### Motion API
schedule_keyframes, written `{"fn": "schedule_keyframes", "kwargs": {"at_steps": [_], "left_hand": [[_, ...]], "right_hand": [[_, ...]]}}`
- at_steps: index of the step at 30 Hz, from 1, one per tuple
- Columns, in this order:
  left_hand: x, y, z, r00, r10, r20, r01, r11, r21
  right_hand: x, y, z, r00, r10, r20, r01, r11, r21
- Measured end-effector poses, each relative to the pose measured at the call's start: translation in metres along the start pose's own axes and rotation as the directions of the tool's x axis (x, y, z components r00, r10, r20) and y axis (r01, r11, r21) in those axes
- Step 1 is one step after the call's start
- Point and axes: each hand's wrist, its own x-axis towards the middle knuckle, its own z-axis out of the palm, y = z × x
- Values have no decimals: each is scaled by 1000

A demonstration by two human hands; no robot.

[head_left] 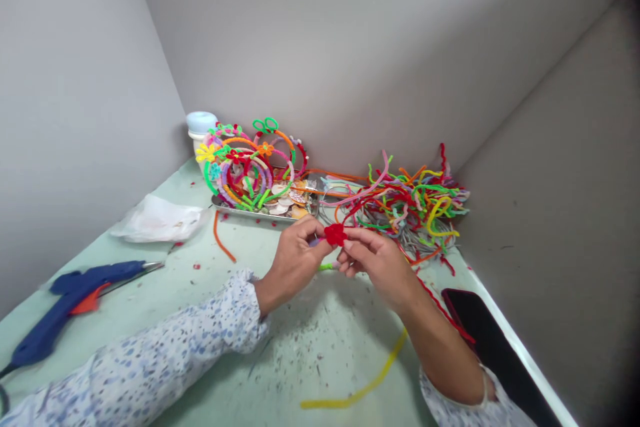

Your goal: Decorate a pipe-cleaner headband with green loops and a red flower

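Note:
A small red fuzzy flower-like piece [335, 235] is held between both hands above the table. My left hand [296, 259] pinches its left side between thumb and fingers, with a bit of purple showing beside the fingertips. On its right side, my right hand [383, 267] grips it with thumb and index finger, the other fingers curled below. A short green stem piece [327, 267] shows just under the hands. Behind them lies a metal tray [260, 217] holding colourful fuzzy headbands [250, 170] and flat pale pieces.
A tangled heap of coloured pipe cleaners [415, 203] lies at the back right. A blue glue gun [75, 300] and a white plastic bag [157, 219] are on the left. A yellow pipe cleaner [360, 395] lies in front, a dark phone [500, 353] at right.

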Motion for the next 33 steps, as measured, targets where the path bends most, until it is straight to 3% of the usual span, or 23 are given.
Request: {"fn": "schedule_keyframes", "kwargs": {"at_steps": [6,9,11,14,17,25,33], "left_hand": [[2,-9,3,997,-71,11,71,995,-69],[6,-13,6,987,-134,89,148,975,-167],[9,-14,6,980,-147,137,175,959,-221],[11,-14,6,972,-156,174,198,945,-260],[10,-11,5,969,-196,153,228,945,-234],[10,-7,4,969,-233,81,243,958,-152],[6,-10,1,987,-158,15,158,981,-111]], "right_hand": [[2,0,-2,999,-38,-3,38,997,-65],[5,1,-12,995,-94,-36,83,968,-239],[8,4,-20,979,-187,-74,140,897,-419],[14,11,-29,902,-415,-122,238,712,-661],[17,17,-30,819,-567,-85,338,598,-727],[12,12,-21,855,-508,-104,327,685,-651],[10,12,-18,860,-504,-84,349,698,-625]]}}
